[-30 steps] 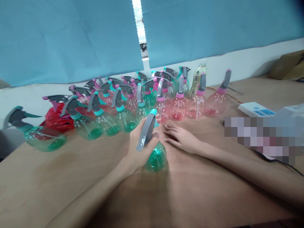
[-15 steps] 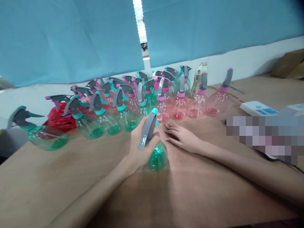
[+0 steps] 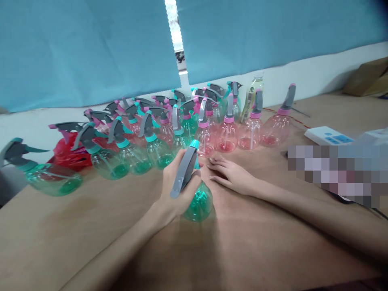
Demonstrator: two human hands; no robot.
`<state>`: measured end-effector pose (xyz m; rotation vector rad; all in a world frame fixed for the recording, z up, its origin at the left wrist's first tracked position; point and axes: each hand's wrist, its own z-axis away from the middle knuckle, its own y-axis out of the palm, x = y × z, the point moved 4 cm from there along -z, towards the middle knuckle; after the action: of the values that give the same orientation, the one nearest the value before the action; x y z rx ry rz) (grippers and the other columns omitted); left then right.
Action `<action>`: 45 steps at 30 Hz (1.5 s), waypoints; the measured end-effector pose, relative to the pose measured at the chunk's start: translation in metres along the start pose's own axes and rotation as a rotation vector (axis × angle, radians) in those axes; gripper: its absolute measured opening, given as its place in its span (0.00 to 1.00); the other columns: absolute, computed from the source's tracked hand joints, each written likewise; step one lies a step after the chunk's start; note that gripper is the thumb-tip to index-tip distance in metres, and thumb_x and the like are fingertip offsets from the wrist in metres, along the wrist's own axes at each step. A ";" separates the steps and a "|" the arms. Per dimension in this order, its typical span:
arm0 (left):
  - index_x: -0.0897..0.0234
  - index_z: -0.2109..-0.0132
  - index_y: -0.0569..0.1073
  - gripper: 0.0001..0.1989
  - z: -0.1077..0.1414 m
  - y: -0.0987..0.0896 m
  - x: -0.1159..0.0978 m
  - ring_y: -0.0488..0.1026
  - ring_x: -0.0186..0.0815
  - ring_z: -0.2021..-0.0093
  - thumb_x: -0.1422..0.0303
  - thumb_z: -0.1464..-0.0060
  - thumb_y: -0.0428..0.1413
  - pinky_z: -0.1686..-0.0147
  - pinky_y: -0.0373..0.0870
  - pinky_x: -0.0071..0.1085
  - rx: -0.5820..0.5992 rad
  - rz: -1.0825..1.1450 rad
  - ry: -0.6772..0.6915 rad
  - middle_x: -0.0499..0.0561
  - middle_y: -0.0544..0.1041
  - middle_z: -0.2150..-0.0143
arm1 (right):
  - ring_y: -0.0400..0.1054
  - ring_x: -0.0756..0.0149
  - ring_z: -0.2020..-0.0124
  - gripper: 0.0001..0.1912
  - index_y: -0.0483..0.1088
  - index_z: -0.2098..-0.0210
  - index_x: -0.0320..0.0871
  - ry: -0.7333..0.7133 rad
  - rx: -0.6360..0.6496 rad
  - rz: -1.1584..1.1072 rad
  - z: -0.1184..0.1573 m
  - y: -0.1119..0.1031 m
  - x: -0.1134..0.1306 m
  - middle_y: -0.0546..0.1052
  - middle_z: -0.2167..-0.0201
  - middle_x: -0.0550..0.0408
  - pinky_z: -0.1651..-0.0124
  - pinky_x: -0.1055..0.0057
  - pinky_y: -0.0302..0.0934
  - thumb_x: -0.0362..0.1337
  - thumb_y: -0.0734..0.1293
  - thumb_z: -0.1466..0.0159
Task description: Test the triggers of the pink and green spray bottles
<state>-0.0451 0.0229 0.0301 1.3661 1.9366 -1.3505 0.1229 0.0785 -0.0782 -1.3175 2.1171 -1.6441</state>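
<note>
My left hand is wrapped round the neck of a green spray bottle, just under its grey trigger head. The bottle stands near the middle of the table, its turquoise nozzle pointing away from me; part of its neck is hidden by my fingers. Flat on the wood, to the right of that bottle, rests my right hand, fingers stretched out and holding nothing. Beyond both hands, a pink spray bottle and several other pink and green ones stand in close rows.
At far left stands another green spray bottle, beside a red plastic bag. A drink bottle is behind the pink row. To the right lie a white device with blue buttons and a blurred-out patch; a cardboard box sits farther back.
The view has shifted slightly, so the bottles appear a little farther left. My left hand keeps its hold on the green spray bottle, and my right hand stays flat on the table.
</note>
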 end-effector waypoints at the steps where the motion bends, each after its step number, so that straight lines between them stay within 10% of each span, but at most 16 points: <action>1: 0.59 0.65 0.63 0.05 0.000 0.000 0.000 0.68 0.34 0.73 0.70 0.51 0.53 0.71 0.64 0.32 0.001 -0.005 -0.001 0.45 0.69 0.70 | 0.61 0.48 0.36 0.24 0.70 0.43 0.38 0.000 0.000 -0.001 0.000 0.000 0.000 0.71 0.40 0.41 0.36 0.46 0.58 0.47 0.59 0.30; 23: 0.60 0.44 0.68 0.23 0.000 0.003 0.004 0.75 0.37 0.66 0.71 0.48 0.53 0.63 0.73 0.35 -0.008 0.043 -0.009 0.50 0.77 0.58 | 0.63 0.49 0.37 0.23 0.70 0.44 0.38 -0.011 -0.002 0.006 0.000 0.000 0.000 0.71 0.40 0.40 0.37 0.47 0.59 0.46 0.59 0.30; 45: 0.62 0.52 0.70 0.16 -0.002 0.003 0.005 0.68 0.33 0.70 0.73 0.50 0.52 0.66 0.69 0.33 0.021 0.057 0.010 0.48 0.71 0.65 | 0.61 0.50 0.36 0.24 0.70 0.44 0.36 -0.003 0.009 0.006 0.000 0.000 0.000 0.71 0.40 0.40 0.35 0.49 0.58 0.47 0.58 0.30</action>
<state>-0.0439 0.0276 0.0255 1.4294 1.8797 -1.3437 0.1224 0.0785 -0.0780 -1.3081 2.1071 -1.6467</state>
